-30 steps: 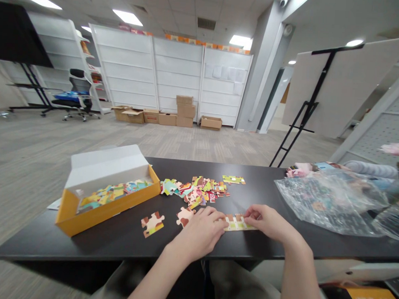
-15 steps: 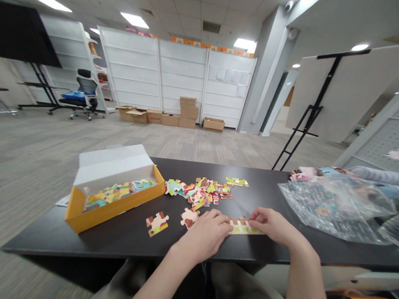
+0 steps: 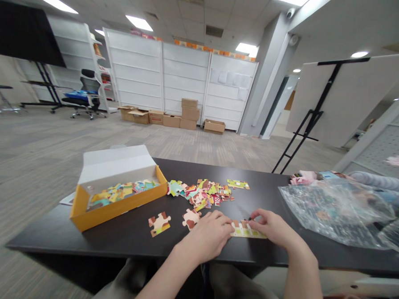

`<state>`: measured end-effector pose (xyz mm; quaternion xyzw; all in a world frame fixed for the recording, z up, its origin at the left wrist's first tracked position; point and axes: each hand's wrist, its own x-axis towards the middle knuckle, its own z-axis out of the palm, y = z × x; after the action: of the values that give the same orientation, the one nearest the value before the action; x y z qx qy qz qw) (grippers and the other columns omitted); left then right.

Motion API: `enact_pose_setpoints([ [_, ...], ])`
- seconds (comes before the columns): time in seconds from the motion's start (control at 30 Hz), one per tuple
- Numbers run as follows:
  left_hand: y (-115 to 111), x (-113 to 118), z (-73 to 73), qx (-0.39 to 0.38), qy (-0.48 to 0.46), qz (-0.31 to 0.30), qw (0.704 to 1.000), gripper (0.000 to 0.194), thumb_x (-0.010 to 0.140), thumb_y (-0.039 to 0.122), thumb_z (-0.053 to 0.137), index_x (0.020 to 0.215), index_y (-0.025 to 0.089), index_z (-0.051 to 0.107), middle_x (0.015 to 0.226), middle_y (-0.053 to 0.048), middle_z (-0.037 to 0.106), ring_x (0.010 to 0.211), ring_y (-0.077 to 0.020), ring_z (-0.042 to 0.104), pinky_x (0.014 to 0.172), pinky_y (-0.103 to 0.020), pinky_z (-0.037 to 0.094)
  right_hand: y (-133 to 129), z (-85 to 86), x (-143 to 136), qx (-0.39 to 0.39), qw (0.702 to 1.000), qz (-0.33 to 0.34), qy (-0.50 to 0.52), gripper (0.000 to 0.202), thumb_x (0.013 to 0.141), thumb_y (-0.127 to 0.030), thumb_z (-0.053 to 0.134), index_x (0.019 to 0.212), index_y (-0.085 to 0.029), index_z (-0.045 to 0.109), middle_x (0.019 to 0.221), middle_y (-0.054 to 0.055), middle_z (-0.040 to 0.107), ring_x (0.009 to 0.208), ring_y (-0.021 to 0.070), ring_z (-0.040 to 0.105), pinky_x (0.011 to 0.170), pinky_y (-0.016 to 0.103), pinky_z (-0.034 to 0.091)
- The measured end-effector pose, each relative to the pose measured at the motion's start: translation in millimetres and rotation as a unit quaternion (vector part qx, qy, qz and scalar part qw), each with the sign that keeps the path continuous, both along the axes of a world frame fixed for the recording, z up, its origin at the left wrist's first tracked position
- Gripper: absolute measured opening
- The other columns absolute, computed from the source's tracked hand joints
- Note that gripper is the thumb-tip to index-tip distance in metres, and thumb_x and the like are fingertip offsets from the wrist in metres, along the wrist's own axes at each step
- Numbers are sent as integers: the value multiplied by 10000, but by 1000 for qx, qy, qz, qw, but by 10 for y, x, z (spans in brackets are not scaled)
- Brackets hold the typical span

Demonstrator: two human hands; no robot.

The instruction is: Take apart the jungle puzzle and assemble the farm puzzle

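Puzzle strip (image 3: pixel 247 232): laid on the table (image 3: pixel 121 241) near its front edge, its left end hidden by the left hand (image 3: pixel 211 235). That hand was set palm down, fingers close together; the right hand (image 3: pixel 271 227) was narrowed, thumb and fingertips brought to the strip's right part. Whether anything was gripped by either cannot be told.

Around: one cow piece (image 3: pixel 191 218), partly screened by the left hand; another (image 3: pixel 159 223), set apart farther left; pile (image 3: pixel 205 194), heaped behind; green strip (image 3: pixel 238 184), placed beyond; open box (image 3: pixel 123 205), filled with pieces (image 3: pixel 118 193), at left; clear bag (image 3: pixel 333 214), spread at right.
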<state>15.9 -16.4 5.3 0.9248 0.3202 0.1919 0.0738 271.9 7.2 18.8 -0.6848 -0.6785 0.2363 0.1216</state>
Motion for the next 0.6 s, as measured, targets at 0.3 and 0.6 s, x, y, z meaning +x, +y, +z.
enact_pose_setpoints([
  [0.3,325,-343,59,31,-53,235,970,352,938,331,628,1267,207,619,1307,-123,646,1241,-310,550,1071,-505,433,110,57,-215,118,992,-39,-10,268,873,-391,579,992,-196,719,819,63,758,747,211,689,673,285,448],
  [0.6,465,-463,5,-15,-5,330,944,314,868,341,687,1129,177,629,1130,-126,670,1104,-296,624,958,-401,503,262,108,-803,174,984,20,32,235,898,-394,555,881,-225,716,768,33,739,703,191,657,649,280,407],
])
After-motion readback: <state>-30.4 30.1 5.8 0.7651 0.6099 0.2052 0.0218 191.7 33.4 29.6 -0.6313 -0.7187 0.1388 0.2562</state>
